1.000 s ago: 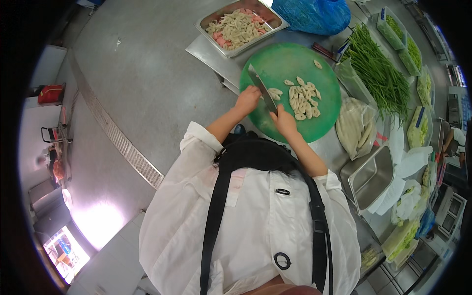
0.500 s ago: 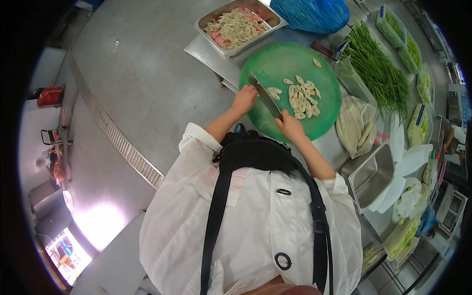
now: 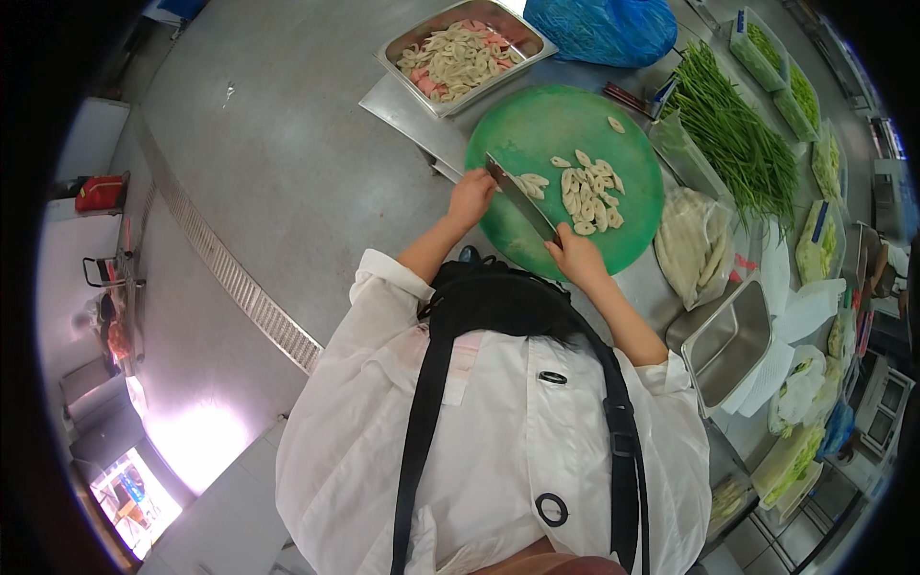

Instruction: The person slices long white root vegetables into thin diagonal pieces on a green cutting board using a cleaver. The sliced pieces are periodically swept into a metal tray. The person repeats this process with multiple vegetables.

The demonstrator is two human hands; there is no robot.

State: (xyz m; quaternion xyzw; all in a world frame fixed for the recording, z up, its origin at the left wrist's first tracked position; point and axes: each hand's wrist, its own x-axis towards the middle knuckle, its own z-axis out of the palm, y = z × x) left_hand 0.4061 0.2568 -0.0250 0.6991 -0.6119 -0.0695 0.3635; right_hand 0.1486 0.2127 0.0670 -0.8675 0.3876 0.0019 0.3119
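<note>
Overall, a steel worktop (image 3: 410,108) carries a round green chopping board (image 3: 537,122). Across its lower left slants a long knife (image 3: 523,202), handle wrapped by the right hand's (image 3: 577,254) fingers; the left hand (image 3: 471,196) bends beside the blade, any hold hidden. Pale oval slices (image 3: 593,195) lie to the blade's right.

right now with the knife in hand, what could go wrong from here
The left hand is right beside the far end of the knife that the right hand grips, so a slip could cut it.

A lone slice lies near the rim of the green board; a nudge might send it off.

The metal pan stands close to the counter's edge, so a hard knock could perhaps tip it.
</note>
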